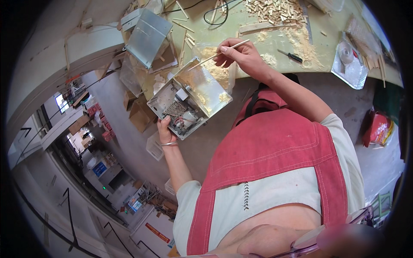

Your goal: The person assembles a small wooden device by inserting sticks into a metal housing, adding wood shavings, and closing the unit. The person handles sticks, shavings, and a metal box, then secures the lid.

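My left hand (pixel 164 130) grips the lower left edge of an opened metal machine box (pixel 209 108), which is tilted beside the bench edge. Inside the box, wires and what looks like a small motor (pixel 188 117) sit next to a perforated plate. Its other half is a bare metal compartment dusted with yellowish sawdust (pixel 201 98). Pinched in the fingers of my right hand (pixel 238 53) is a thin wooden stick (pixel 206 61). The stick's lower left end reaches over the far rim of the box; whether it touches there I cannot tell.
A grey sheet-metal cover (pixel 148 36) lies at the far left. Small wooden pieces (pixel 275 12) are heaped at the back, with sawdust (pixel 301 41) around. A screwdriver (pixel 291 56) rests on the bench (pixel 275 71). At right stands a tray (pixel 359 77) holding a tape roll.
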Available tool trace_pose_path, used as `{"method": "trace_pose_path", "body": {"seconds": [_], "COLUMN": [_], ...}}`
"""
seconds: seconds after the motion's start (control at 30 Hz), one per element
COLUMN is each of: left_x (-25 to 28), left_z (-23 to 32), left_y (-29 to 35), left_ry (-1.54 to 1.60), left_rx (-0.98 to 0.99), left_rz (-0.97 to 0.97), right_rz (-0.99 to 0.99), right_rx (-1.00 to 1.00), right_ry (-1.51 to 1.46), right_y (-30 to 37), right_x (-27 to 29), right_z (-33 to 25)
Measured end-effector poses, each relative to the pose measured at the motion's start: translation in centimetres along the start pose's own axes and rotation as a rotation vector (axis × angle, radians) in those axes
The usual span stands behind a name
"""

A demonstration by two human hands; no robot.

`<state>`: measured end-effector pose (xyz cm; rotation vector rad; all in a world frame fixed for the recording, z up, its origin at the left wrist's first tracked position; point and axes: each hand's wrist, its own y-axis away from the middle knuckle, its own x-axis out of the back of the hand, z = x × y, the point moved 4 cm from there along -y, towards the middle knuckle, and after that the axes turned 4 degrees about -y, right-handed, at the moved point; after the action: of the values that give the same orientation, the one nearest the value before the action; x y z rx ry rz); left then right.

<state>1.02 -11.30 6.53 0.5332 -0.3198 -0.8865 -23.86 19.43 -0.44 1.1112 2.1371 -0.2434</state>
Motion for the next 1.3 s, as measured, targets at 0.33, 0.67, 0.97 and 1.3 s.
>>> {"method": "trace_pose_path", "body": {"seconds": [0.33,0.67,0.97,1.3], "left_x": [0.3,-0.5,0.0,-1.3], "left_z": [-1.5,-1.6,-2.3,-1.7], "left_y": [-0.6,0.1,0.2,1.2], "left_ry": [0.179,0.184,0.191,0.151], "left_rx": [0.114,0.109,0.076,0.063], "left_rz": [0.022,0.152,0.223,0.234], "right_rz": [0.157,0.255,0.237,0.236], "right_rx": [-0.332,-0.177,-0.349,-0.283], "right_ry": [-0.171,-0.371,-0.286,-0.283], "right_y": [0.3,-0.5,1.3,-0.3], "right_x": [5.4,4.2,6.3,5.2], "right_z": [3.5,4.8,5.0,4.6]}}
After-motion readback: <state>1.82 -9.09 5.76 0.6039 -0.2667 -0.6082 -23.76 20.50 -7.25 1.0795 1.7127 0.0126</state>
